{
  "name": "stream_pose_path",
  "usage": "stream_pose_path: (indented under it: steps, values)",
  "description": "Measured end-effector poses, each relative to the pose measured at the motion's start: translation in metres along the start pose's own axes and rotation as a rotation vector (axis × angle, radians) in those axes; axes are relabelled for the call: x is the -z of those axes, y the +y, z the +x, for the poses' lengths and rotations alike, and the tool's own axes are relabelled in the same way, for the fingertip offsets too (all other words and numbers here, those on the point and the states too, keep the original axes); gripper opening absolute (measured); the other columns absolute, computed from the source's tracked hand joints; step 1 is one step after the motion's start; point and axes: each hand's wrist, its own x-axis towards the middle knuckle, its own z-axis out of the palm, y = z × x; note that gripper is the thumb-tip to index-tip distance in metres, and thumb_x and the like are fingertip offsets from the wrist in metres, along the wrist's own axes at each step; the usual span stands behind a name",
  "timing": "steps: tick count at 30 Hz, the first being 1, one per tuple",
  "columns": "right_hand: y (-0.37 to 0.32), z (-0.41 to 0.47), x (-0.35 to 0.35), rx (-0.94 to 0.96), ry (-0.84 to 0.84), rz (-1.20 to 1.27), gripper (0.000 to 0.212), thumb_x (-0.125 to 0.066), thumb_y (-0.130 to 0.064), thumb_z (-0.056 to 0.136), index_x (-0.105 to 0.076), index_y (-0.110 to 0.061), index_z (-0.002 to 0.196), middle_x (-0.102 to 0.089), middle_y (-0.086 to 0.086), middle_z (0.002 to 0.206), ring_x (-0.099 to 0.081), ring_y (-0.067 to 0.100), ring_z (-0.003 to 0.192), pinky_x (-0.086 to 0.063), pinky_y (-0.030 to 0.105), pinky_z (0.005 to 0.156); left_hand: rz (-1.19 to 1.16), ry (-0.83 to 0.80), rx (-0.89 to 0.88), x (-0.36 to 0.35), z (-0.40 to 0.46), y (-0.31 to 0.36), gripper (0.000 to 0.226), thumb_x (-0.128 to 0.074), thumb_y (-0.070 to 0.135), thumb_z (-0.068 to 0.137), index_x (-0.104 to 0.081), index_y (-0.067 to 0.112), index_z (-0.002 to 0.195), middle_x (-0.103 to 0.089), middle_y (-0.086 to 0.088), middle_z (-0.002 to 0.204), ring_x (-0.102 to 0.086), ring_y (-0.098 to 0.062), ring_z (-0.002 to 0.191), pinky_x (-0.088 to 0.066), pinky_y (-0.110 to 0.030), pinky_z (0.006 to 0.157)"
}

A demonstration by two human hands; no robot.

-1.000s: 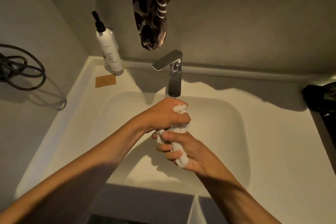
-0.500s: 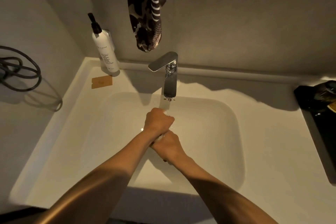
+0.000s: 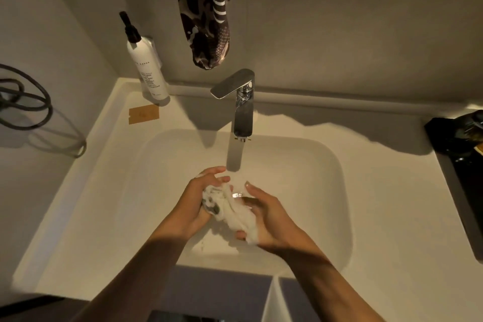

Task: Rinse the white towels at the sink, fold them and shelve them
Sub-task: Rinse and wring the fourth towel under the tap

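Holding one wet towel point(image 3: 230, 209) bunched over the sink point(image 3: 326, 165), below the tap point(image 3: 241, 102), I grip it with my left hand point(image 3: 201, 198) and right hand point(image 3: 266, 217), so I think folding and shelving are not started.

White pump bottle point(image 3: 147, 66) w/ black top stands at back-left corner, tan tag point(image 3: 143, 114) lying flat just in front. Dark patterned cloth point(image 3: 209, 13) hangs on wall above. Grey cable loop point(image 3: 28, 102) on left wall; black object point(image 3: 460, 136) at right edge.
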Motion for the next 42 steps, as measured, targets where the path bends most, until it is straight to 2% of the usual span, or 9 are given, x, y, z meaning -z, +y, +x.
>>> stream_pose_path:
  steps: [4,7,11,15,19,23,27,34,42]
  values:
    - [-0.009,-0.015,-0.009,0.205,0.182,0.047,0.067,-0.083,-0.016,0.08,-0.048,-0.022,0.138,-0.067,-0.017,0.122,-0.063,0.005,0.112,-0.051,0.02,0.091,-0.067,-0.244,-0.014,-0.011,-0.016,0.006,0.053,-0.047,0.003,0.073,-0.062,-0.002,0.123,-0.065,-0.025,0.131,-0.06,-0.038,0.127,-0.043,-0.049,0.108]
    - [-0.011,-0.026,-0.016,0.416,0.016,0.063,0.057,-0.067,-0.026,0.095,-0.043,-0.008,0.144,-0.059,0.008,0.14,-0.055,0.014,0.131,-0.043,0.03,0.11,0.361,-0.246,-0.199,-0.021,-0.022,0.013,0.033,-0.059,0.005,0.08,-0.072,0.002,0.11,-0.071,-0.025,0.117,-0.067,-0.038,0.115,-0.049,-0.048,0.105]
    - [-0.019,-0.029,-0.037,0.171,-0.015,0.011,0.034,-0.063,0.0,0.09,-0.059,0.006,0.124,-0.071,0.018,0.113,-0.074,0.027,0.097,-0.061,0.032,0.074,0.805,-0.248,-0.363,-0.027,-0.025,0.031,0.006,-0.068,0.012,0.09,-0.074,0.013,0.088,-0.075,-0.01,0.086,-0.071,-0.022,0.082,-0.056,-0.037,0.078]
    - [-0.022,-0.028,-0.037,-0.028,-0.133,0.129,0.011,-0.052,0.005,0.094,-0.054,-0.004,0.1,-0.058,0.009,0.084,-0.055,0.009,0.055,-0.035,0.013,0.04,0.815,-0.201,-0.304,-0.043,-0.019,0.037,0.023,-0.076,0.015,0.087,-0.056,0.01,0.077,-0.062,-0.015,0.067,-0.063,-0.021,0.061,-0.05,-0.027,0.059]
    - [-0.024,-0.014,-0.04,0.046,0.041,-0.229,0.013,-0.062,0.001,0.091,-0.054,-0.008,0.093,-0.048,0.001,0.062,-0.044,0.007,0.045,-0.029,0.018,0.041,0.853,0.023,-0.202,-0.047,0.007,0.027,0.045,-0.073,0.003,0.076,-0.041,0.021,0.051,-0.049,-0.005,0.048,-0.054,-0.023,0.053,-0.042,-0.032,0.061]
    - [-0.012,0.009,-0.038,0.147,0.347,-0.741,0.007,-0.065,-0.01,0.084,-0.061,-0.013,0.088,-0.059,0.002,0.064,-0.053,0.005,0.041,-0.038,0.017,0.038,0.855,0.172,-0.13,-0.044,0.025,0.014,0.028,-0.062,0.007,0.065,-0.043,0.018,0.048,-0.05,-0.006,0.051,-0.05,-0.024,0.06,-0.041,-0.033,0.064]
    - [0.008,0.034,-0.033,0.223,0.509,-0.994,0.027,-0.069,-0.026,0.083,-0.07,-0.014,0.107,-0.074,0.006,0.1,-0.07,0.022,0.09,-0.051,0.026,0.071,0.907,0.318,-0.111,-0.036,0.038,-0.002,0.021,-0.062,0.003,0.078,-0.068,-0.013,0.089,-0.07,-0.029,0.1,-0.064,-0.049,0.099,-0.053,-0.048,0.081]
    - [0.037,0.037,-0.033,0.197,0.526,-1.06,0.031,-0.061,-0.033,0.086,-0.064,-0.021,0.115,-0.073,0.002,0.108,-0.07,0.023,0.097,-0.054,0.03,0.076,1.051,0.452,-0.042,-0.014,0.044,-0.026,0.039,-0.054,0.003,0.081,-0.032,0.017,0.052,-0.043,-0.004,0.058,-0.036,-0.023,0.057,-0.027,-0.03,0.05]
    - [0.042,0.03,-0.039,0.241,0.599,-1.134,0.047,-0.056,-0.049,0.089,-0.053,-0.024,0.129,-0.067,0.0,0.122,-0.067,0.024,0.11,-0.054,0.033,0.09,0.724,0.337,-0.069,-0.01,0.027,-0.025,0.032,-0.066,0.017,0.071,-0.048,0.019,0.045,-0.056,-0.005,0.057,-0.051,-0.028,0.064,-0.041,-0.03,0.065]
